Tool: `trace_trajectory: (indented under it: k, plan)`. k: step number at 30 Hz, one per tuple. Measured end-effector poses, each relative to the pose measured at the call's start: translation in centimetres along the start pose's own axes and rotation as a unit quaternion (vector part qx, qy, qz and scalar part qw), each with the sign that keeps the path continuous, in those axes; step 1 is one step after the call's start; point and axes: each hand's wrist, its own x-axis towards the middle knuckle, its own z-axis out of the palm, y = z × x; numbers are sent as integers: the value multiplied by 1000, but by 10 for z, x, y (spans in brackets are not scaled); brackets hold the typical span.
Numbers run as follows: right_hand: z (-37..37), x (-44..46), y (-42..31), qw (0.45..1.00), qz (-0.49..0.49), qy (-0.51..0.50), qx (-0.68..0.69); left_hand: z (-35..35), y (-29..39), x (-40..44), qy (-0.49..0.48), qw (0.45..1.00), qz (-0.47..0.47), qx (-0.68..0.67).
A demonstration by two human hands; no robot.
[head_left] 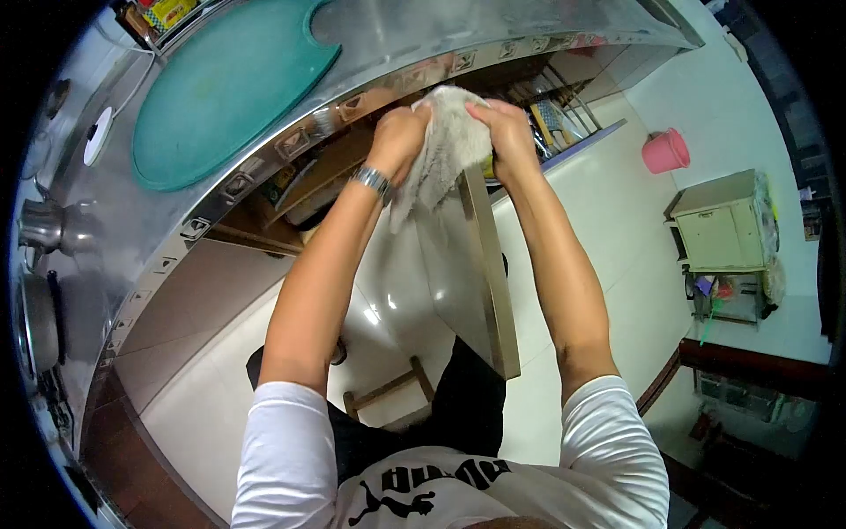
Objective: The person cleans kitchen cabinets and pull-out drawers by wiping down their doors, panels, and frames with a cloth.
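A pale grey cloth point(454, 137) is draped over the far end of an open cabinet door point(489, 282) with a metal edge. My left hand point(401, 139), with a silver watch point(372, 179) on its wrist, is closed on the cloth's left side. On the other side, my right hand point(509, 132) pinches the cloth between thumb and fingers. Part of the cloth hangs down along the door's glossy inner face. The cloth hides the door's far corner, and my lower fingers are partly out of sight.
A metal counter point(388, 35) runs across the top with a green cutting board point(233, 88) on it. Below are open cabinet shelves point(308, 189) with items. A wooden stool point(388, 388) is near my legs. At right are a pink bucket point(665, 151) and a small greenish cabinet point(723, 220).
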Motion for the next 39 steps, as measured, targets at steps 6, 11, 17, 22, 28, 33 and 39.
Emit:
trace_trajectory:
  k: [6,11,17,22,28,33,39]
  plan:
    - [16,43,4,994,-38,37,93,20,-10,54,4,978,-26,-207]
    - [2,-11,14,998,2,20,67,-13,18,-22,-128,969,-88,-191]
    - [-3,7,12,998,-3,1,66,1,3,-3,-110,973,-26,-200]
    - [9,60,15,997,-46,43,36,14,-2,49,-114,955,-123,-245]
    - [-11,-10,29,999,17,1,44,-13,-17,-15,-128,986,-54,-93]
    - [-10,-30,18,996,43,0,78,-5,-23,-28,-169,974,-57,-142]
    - [8,60,17,996,-43,49,63,23,-32,67,-119,929,-80,-341]
